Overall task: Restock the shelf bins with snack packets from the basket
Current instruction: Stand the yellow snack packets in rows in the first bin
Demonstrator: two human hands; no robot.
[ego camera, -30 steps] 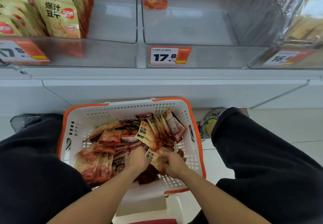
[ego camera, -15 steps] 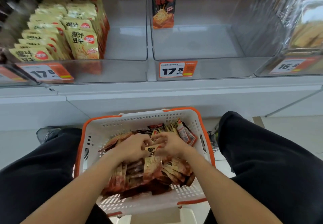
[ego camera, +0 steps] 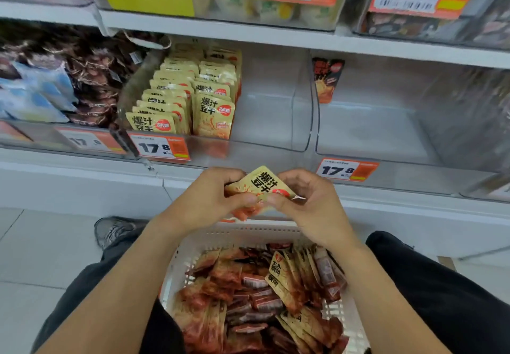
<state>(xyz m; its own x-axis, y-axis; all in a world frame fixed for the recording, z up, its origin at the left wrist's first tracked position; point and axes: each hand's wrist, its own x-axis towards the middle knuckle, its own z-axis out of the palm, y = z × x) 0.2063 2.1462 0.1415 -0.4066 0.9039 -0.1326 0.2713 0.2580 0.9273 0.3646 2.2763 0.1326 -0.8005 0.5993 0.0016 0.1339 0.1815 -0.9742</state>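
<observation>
You're crouched in front of a white store shelf [ego camera: 248,177], pale tiled floor [ego camera: 41,257] under you, dark trousers on both knees and a grey shoe [ego camera: 113,231] poking out on the left. The shelf row at your level has clear plastic bins. The bin on the left of centre [ego camera: 265,122] has two rows of yellow snack packets [ego camera: 212,116] standing upright along its left side, with the right part of it bare. The bin to the right [ego camera: 372,133] holds just one orange-red packet [ego camera: 327,79] standing against its far left corner. Orange price tags [ego camera: 161,148] reading 17.8 sit on the front lips of both. Further left there's a bin of dark brown and pale blue bags [ego camera: 55,88], a bit blurry. The shelf above carries more bins and bigger tags, one showing 22.8.

Right in front of your knees is the white basket [ego camera: 248,235], piled with red and yellow packets [ego camera: 262,298] lying every which way.

Both your hands are up above the far rim of the basket, level with the shelf's front edge. Your left hand [ego camera: 209,202] and right hand [ego camera: 311,204] are each curled round the same small bunch of yellow packets [ego camera: 262,188], left gripping the left end with thumb on the near side, right pinching the right end. The top one is tilted, printing facing you. Can't tell how many are in the bunch.
</observation>
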